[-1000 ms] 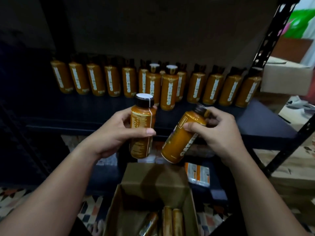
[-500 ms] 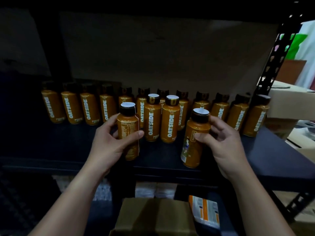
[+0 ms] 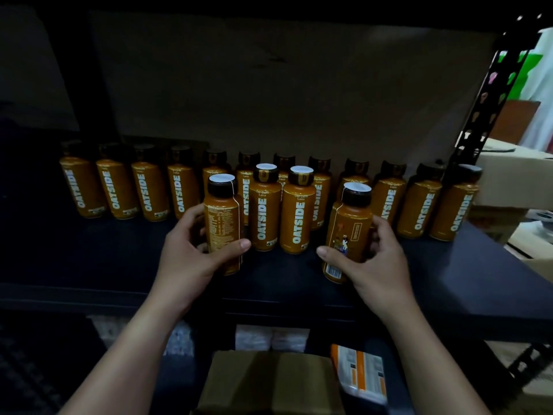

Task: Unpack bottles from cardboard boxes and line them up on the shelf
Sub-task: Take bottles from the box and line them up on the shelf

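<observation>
Centre frame: the left hand (image 3: pixel 191 256) and right hand (image 3: pixel 377 259) each have fingers wrapped around an orange bottle (image 3: pixel 223 226), (image 3: pixel 347 232), setting both on the dark shelf (image 3: pixel 119 265) (labels turned sideways). Next, probably twist them forward, flanking the front pair (image 3: pixel 281 208).

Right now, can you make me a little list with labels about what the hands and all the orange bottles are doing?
left hand: left hand grips an upright bottle, nutrition panel facing us
right hand: right hand grips a slightly tilted bottle, barcode side facing us
front pair: two bottles standing between the hands
back row: bottles lined along the shelf
below: cardboard box
</observation>
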The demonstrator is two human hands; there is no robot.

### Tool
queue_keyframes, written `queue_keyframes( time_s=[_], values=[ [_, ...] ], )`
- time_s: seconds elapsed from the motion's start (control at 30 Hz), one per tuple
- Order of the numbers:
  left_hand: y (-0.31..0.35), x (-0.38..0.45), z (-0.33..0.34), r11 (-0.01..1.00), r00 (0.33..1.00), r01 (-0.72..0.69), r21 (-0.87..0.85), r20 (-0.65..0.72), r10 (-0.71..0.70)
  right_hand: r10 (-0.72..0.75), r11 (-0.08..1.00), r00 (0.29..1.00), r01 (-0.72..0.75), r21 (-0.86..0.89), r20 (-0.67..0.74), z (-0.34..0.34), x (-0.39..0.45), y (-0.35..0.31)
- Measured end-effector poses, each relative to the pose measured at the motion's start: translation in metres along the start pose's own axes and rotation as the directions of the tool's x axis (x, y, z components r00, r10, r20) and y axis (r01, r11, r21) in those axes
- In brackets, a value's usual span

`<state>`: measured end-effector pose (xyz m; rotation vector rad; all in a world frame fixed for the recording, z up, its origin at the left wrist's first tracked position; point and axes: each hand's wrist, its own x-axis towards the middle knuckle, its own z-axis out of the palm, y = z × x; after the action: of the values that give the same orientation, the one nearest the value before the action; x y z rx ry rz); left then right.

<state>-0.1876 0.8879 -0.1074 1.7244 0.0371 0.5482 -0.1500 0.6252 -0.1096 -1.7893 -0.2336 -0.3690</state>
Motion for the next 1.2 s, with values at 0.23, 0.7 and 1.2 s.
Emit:
queue_keyframes(
  time_s=[0.23, 0.7, 1.2],
  values=[
    [-0.002, 0.001, -0.004, 1.0, 0.999, 0.014, -0.022, 0.043, -0.013, 0.027, 0.998, 0.998, -0.031, 0.058, 0.065, -0.008, 0.0, 0.004],
    [-0.005, -0.001, 0.0, 0.999, 0.999, -0.034, -0.01, 0.01, 0.034, 0.025, 0.994, 1.0, -0.027, -0.109, -0.015, -0.003, -0.001, 0.007],
    [-0.005, 0.0, 0.005, 0.997, 0.997, -0.053, 0.06, -0.059, 0.057, 0.029, 0.997, 0.999, -0.03, -0.074, -0.018, -0.003, -0.001, 0.008]
  ],
)
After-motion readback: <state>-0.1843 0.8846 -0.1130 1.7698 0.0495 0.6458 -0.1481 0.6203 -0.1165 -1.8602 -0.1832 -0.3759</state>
